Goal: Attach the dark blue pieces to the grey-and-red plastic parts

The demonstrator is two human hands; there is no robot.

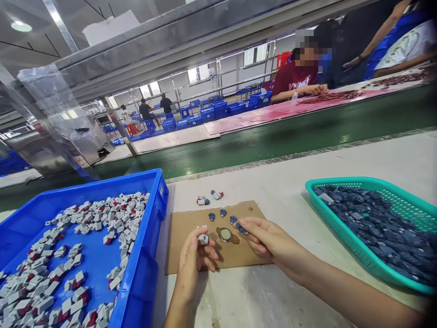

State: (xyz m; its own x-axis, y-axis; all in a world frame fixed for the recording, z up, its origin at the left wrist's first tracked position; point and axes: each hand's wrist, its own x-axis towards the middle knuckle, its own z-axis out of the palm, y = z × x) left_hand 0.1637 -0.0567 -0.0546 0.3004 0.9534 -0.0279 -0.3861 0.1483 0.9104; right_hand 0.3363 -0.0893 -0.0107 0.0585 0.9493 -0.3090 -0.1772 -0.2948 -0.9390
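Note:
My left hand (195,255) holds a small white-grey part (203,239) between thumb and fingers, over the left part of a brown cardboard sheet (184,223). My right hand (264,237) pinches a dark blue piece (241,228) above the sheet's right side. Between the hands, a small round dish (225,234) sits on a wet patch of the cardboard. Loose blue pieces (223,212) lie behind the dish. Two white parts with coloured bits (216,195) rest on the table beyond the cardboard.
A blue crate (159,200) of white and red parts stands at left. At right is a green basket (358,182) full of dark blue pieces. Behind runs a green conveyor belt (239,141); people sit across it. A metal beam (170,41) crosses overhead.

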